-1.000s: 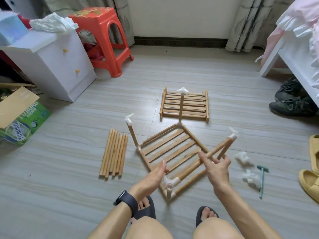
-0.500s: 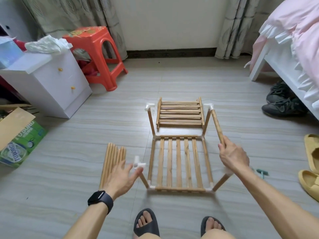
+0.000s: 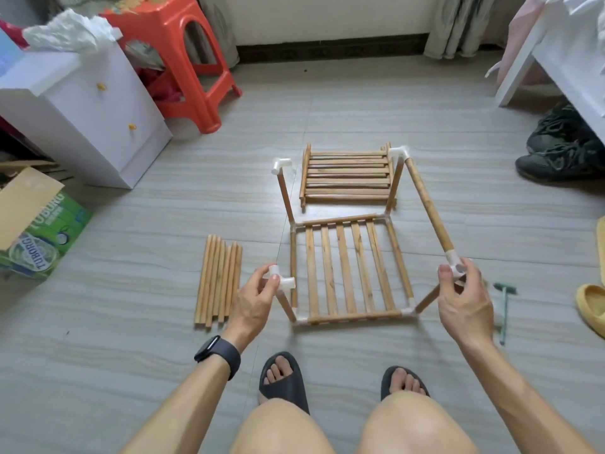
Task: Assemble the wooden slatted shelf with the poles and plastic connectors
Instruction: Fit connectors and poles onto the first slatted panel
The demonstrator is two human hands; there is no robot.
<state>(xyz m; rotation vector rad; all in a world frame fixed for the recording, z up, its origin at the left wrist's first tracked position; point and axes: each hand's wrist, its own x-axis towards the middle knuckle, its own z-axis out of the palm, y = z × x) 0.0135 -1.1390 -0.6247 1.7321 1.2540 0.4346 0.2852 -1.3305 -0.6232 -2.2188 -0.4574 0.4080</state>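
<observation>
Nearest us, the left hand [image 3: 257, 301] now pinches the near-left connector [image 3: 280, 282] between thumb and fingertips; half a second ago it was spread open, just short of it. The right hand [image 3: 465, 301] has slid down off the side pole [image 3: 425, 204] and now curls thumb and fingers round the near-right connector [image 3: 455, 265], where that pole ends. Both connectors top short legs at the front corners of the shelf [image 3: 347, 267], which sits flat and square on the floor between the hands; a second ago it was skewed and tilted. Our read: the right rail looks seated at both ends and the left rail is not yet fitted, so the next piece likely comes from the loose poles [image 3: 217, 280] lying just left of the shelf. Farther out, the far-left connector [image 3: 281, 165] carries no rail, while the far-right connector [image 3: 397, 154] takes the side pole. Beyond those, the second panel [image 3: 347, 175] lies on the floor, unmounted.
</observation>
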